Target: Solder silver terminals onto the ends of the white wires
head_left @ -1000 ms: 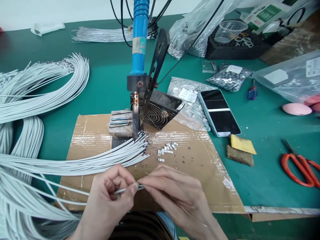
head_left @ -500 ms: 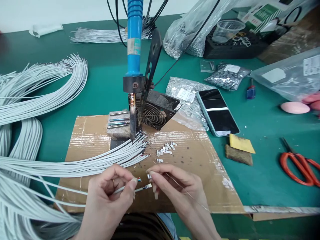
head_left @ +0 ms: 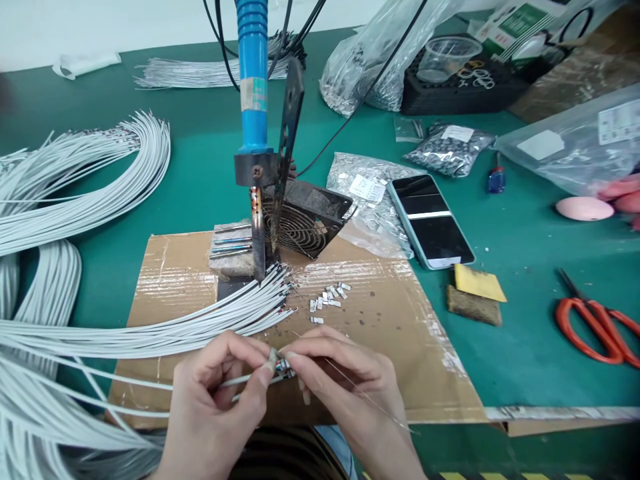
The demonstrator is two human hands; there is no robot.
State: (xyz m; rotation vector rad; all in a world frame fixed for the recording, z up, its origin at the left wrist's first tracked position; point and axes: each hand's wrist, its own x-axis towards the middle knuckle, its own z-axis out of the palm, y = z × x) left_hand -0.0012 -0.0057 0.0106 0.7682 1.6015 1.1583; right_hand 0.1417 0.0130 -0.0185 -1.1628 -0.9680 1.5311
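Between finger and thumb, my left hand (head_left: 225,393) pinches white cables (head_left: 235,382) close to their stripped ends. My right hand (head_left: 345,383) is closed on a small white connector (head_left: 283,365), which meets the cable end at the left fingertips. A thin strand of solder wire (head_left: 367,397) also runs through the right hand and trails toward the wrist. Fingers partly cover the joint, so I cannot tell how the wires sit in the connector. Just above lies a fan of white cables (head_left: 200,331) with bared ends, beside several loose connectors (head_left: 327,297) on the cardboard (head_left: 400,347).
A blue-handled soldering iron (head_left: 254,113) hangs tip down over the cable ends. Behind it are a small fan (head_left: 300,227) and a sponge block with metal tips (head_left: 230,250). A phone (head_left: 431,220), a yellow sponge (head_left: 479,283) and red-handled scissors (head_left: 593,327) lie to the right.
My hands have come together, and the connector in the right hand now touches the cable end in the left. The view has shifted slightly.
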